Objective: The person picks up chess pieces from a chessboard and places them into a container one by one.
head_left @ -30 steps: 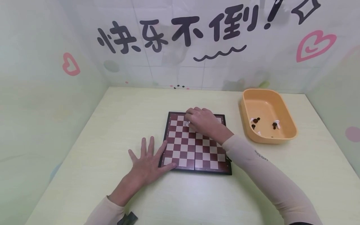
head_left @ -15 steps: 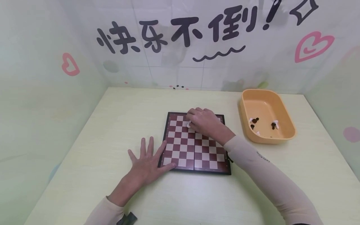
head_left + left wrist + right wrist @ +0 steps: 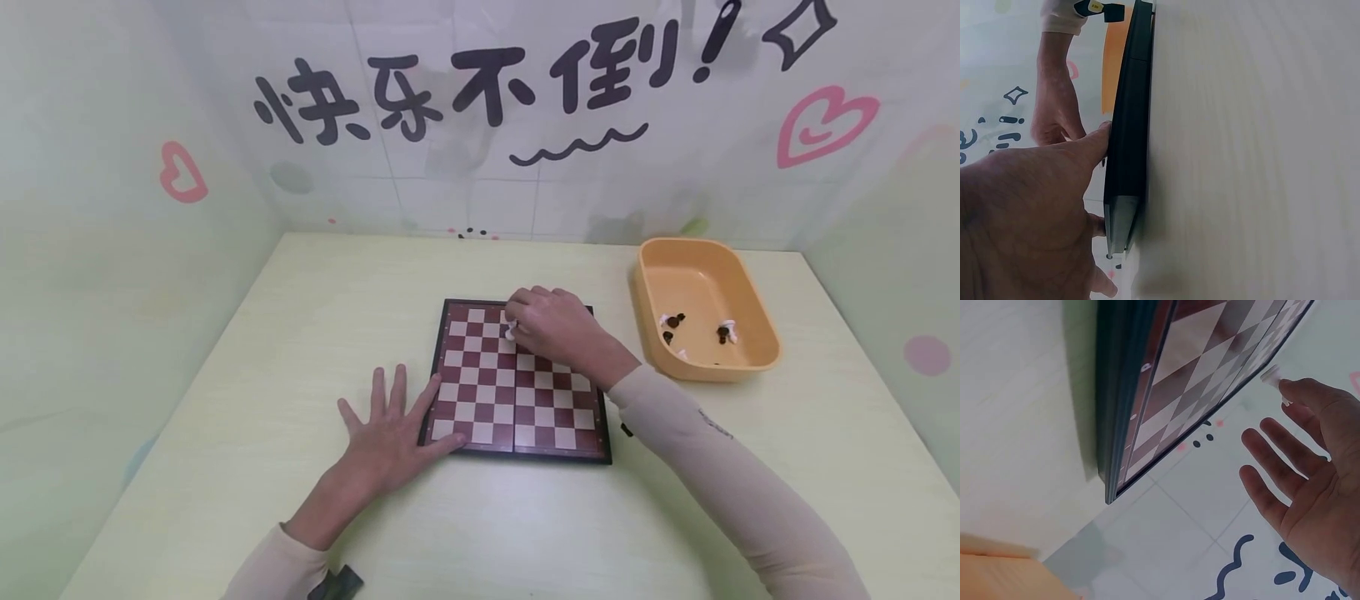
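Observation:
A dark-framed chessboard (image 3: 480,400) with brown and white squares lies unfolded on the table. My left hand (image 3: 386,450) lies with spread, straight fingers at its near left corner, the thumb on the board. In the left wrist view, the left thumb (image 3: 1099,139) touches the board's dark side edge. My right hand (image 3: 562,327) reaches over the far part of the board and pinches a small white chess piece (image 3: 511,332) between thumb and forefinger. The right wrist view shows that piece (image 3: 1270,375) above the squares, the other fingers held loosely away from it.
To the right of the board stands an orange plastic tub (image 3: 767,317). Several black and white chess pieces (image 3: 726,331) lie in it. Printed walls (image 3: 420,196) close off the table at the back and on both sides.
My right hand has shifted slightly right across the board with the white chess piece still pinched. The left hand stays in place on the board. The head view has turned a little.

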### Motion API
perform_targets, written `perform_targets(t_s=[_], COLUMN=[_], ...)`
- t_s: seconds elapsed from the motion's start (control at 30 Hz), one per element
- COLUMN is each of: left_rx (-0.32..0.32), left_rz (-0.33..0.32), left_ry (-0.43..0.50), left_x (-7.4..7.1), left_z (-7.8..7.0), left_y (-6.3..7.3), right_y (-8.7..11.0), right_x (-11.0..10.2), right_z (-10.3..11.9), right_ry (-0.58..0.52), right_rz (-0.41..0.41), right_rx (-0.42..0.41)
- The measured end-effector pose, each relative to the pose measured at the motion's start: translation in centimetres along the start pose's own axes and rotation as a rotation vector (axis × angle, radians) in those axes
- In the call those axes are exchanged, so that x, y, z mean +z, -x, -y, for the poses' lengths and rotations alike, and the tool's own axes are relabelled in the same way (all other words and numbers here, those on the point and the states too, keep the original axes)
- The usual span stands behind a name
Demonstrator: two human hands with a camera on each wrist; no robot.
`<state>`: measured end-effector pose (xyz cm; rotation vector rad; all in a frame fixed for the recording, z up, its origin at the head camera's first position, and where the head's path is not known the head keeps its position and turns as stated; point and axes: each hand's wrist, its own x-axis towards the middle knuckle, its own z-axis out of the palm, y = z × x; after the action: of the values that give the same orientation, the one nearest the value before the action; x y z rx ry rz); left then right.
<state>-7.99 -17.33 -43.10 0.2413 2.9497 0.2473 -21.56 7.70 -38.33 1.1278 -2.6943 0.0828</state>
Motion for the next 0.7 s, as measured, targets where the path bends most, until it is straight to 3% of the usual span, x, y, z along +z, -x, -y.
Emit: perform_targets(t_s=[0.3, 0.7], left_rx=[0.006, 0.011], left_rz=[-0.02, -0.004], left_ry=[0.02, 0.011], left_x=[0.7, 0.1], left_z=[0.4, 0.1], left_y=[-0.2, -0.2], right_y=[1.5, 2.6], right_x=[0.0, -0.8], right_z=[-1.2, -2.9], right_ry=[-0.023, 0.0], right_rz=[-0.033, -0.023], right_rx=[-0.002, 0.073])
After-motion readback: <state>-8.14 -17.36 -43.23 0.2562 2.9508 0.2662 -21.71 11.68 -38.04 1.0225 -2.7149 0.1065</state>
